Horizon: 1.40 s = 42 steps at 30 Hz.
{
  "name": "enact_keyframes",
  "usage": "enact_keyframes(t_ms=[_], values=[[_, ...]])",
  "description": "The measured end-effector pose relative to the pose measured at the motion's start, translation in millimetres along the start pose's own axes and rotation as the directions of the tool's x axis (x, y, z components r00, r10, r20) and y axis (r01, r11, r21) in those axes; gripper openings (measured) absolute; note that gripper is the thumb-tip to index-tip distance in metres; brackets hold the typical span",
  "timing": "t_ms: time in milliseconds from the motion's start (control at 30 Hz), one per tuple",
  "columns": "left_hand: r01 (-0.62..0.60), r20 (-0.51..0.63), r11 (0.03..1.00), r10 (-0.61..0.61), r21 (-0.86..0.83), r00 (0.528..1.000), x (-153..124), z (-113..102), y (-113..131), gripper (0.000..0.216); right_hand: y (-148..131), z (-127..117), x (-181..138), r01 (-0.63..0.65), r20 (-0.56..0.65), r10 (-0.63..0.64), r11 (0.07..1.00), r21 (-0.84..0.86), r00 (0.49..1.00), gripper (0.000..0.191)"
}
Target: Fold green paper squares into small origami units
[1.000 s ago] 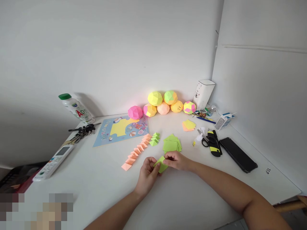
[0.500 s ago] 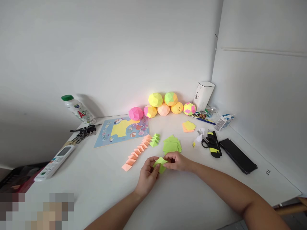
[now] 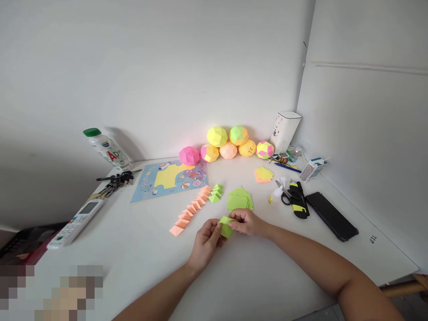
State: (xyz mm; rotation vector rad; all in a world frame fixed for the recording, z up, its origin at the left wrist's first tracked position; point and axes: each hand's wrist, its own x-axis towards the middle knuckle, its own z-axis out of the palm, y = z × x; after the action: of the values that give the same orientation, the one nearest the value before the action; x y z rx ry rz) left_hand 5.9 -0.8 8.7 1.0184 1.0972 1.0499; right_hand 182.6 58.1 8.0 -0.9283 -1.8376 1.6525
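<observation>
A small green paper square [image 3: 226, 228] is pinched between both hands above the near part of the table. My left hand [image 3: 206, 240] grips its left edge with the thumb on top. On the upper right edge, my right hand [image 3: 246, 222] closes thumb and fingers. Just beyond my right hand lies a loose pile of green paper sheets [image 3: 239, 199]. Several folded green paper pieces [image 3: 216, 193] stand in a short row to the left of that pile. Beside them a longer slanting row of folded orange paper pieces [image 3: 189, 213] runs toward me.
Faceted paper balls [image 3: 228, 150] are stacked along the wall behind a blue patterned board [image 3: 142, 187]. Left are a bottle [image 3: 110, 149], keys [image 3: 115, 183] and a remote control [image 3: 75, 224]. Right are scissors [image 3: 286, 198], a box cutter [image 3: 298, 200], a black phone [image 3: 332, 216] and yellow-orange notes [image 3: 264, 174].
The green paper has turned from a diamond to a more upright square between my fingers. Both hands stay in nearly the same place, and the camera view has shifted slightly.
</observation>
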Motion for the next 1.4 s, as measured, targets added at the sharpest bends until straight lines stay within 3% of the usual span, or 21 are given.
enact_keyframes(t_ms=[367,533,767,933,1400], values=[[-0.002,-0.04,0.999,0.0,-0.053,0.999,1,-2,1,0.032,0,-1,-1,0.032,0.01,-0.033,0.996,0.081,0.999,0.034],[-0.01,-0.04,0.995,0.006,-0.101,0.999,2,-3,0,0.029,2,-3,1,-0.086,-0.011,0.087,0.992,0.088,0.996,0.037],[-0.063,-0.062,0.983,0.053,-0.17,0.997,4,-4,-4,0.031,-1,-2,1,-0.092,-0.02,0.094,0.993,0.077,0.995,0.035],[-0.069,-0.016,0.996,0.069,-0.051,0.998,3,-6,-5,0.024,-4,-1,0,-0.093,-0.008,0.094,0.995,0.033,0.996,0.033],[-0.22,0.049,0.964,0.215,0.151,0.975,2,-9,-11,0.037,-1,-1,3,-0.006,-0.074,0.013,0.995,0.1,0.997,0.032]])
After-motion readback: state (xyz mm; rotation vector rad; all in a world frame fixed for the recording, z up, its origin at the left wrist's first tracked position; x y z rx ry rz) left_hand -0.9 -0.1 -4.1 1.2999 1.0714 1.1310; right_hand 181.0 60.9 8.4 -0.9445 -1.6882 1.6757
